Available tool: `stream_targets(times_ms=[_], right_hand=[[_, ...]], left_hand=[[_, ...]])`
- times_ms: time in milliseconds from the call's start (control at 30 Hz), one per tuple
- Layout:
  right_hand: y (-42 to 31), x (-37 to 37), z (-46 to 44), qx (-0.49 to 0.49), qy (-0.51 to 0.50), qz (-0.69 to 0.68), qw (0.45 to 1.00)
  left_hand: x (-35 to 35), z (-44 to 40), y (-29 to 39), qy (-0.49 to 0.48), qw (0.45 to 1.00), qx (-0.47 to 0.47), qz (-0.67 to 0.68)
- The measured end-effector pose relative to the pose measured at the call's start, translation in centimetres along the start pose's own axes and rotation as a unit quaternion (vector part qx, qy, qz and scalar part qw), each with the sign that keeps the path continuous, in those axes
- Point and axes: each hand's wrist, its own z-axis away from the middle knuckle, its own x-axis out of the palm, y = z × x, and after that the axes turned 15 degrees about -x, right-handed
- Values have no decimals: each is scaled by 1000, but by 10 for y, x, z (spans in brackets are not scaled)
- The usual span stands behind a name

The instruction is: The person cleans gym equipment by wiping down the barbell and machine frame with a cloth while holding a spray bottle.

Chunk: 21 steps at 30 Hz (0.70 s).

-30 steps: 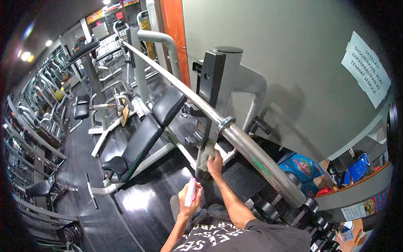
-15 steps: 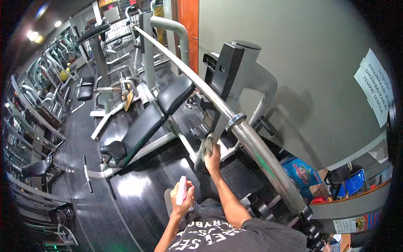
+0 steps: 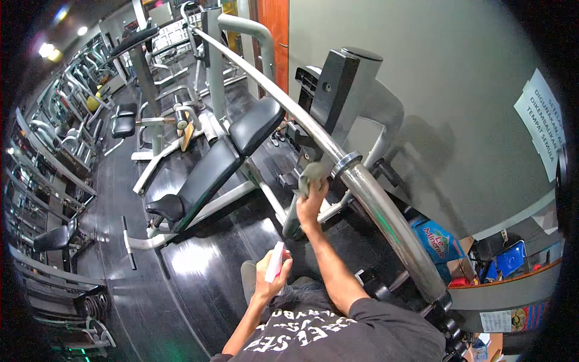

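My left hand is closed around a spray bottle in front of my body. Its white and pink spray head shows above the fingers, and most of the bottle is hidden by the hand. Further forward, my right hand grips a grey-green cloth. The cloth is by the lower part of the grey bench-press upright, just left of the barbell. Whether it touches the frame, I cannot tell.
A black padded bench slopes away to the left of my arms. The bar's thick sleeve runs close by my right side. Beyond it stand a blue box and a shelf with loose items. Gym machines fill the left side.
My right hand has moved up and slightly right with the cloth. My left hand, still around the spray bottle, has shifted a little to the right. The view has shifted slightly.
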Motion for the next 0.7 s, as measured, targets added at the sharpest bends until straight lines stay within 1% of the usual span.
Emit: stream_targets(times_ms=[33, 100, 133, 167, 233, 267, 300, 367, 400, 433, 467, 500, 533, 567, 600, 633, 667, 700], right_hand=[[1, -4, 19, 30, -69, -5, 997], [15, 6, 62, 12, -77, -15, 997], [12, 0, 73, 40, -114, -18, 992], [13, -7, 93, 72, -153, -20, 985], [38, -9, 131, 209, -224, -126, 944], [44, -10, 148, 257, -181, -162, 935], [53, -14, 163, 283, -143, -216, 924], [55, -42, 152, 436, -157, -268, 845], [63, -49, 155, 438, -157, -269, 843], [76, -55, 161, 440, -77, -323, 834], [85, -60, 165, 439, 3, -374, 817], [80, -71, 156, 440, 4, -372, 817], [68, -88, 135, 458, 27, -368, 808], [63, -100, 124, 476, 50, -364, 799], [72, -106, 131, 544, 74, -331, 768], [70, -112, 130, 543, 77, -330, 768], [61, -124, 121, 545, 106, -336, 761], [56, -131, 115, 546, 136, -342, 753]], left_hand=[[1, -1, 3, -3, 1000, 4, -1], [1, -7, 12, 10, 999, 40, -32], [4, -10, 8, 12, 999, 26, -20], [7, -10, 7, 6, 1000, 21, -19], [11, -18, 10, 17, 998, 53, -23], [12, -21, 14, 20, 997, 62, -41], [12, -23, 14, 21, 997, 62, -45], [14, -28, 13, 18, 996, 63, -63], [17, -32, 13, 26, 996, 65, -57], [19, -35, 11, 25, 996, 64, -57], [23, -38, 7, 23, 997, 39, -54], [27, -42, 4, 20, 998, 15, -52], [33, -45, 0, 35, 997, 44, -48], [38, -48, -1, 33, 997, 44, -48], [43, -50, -2, 26, 998, 29, -53], [47, -52, -2, 19, 998, 16, -57], [51, -54, -2, 13, 998, -9, -54], [54, -55, -2, 11, 999, -6, -53]])
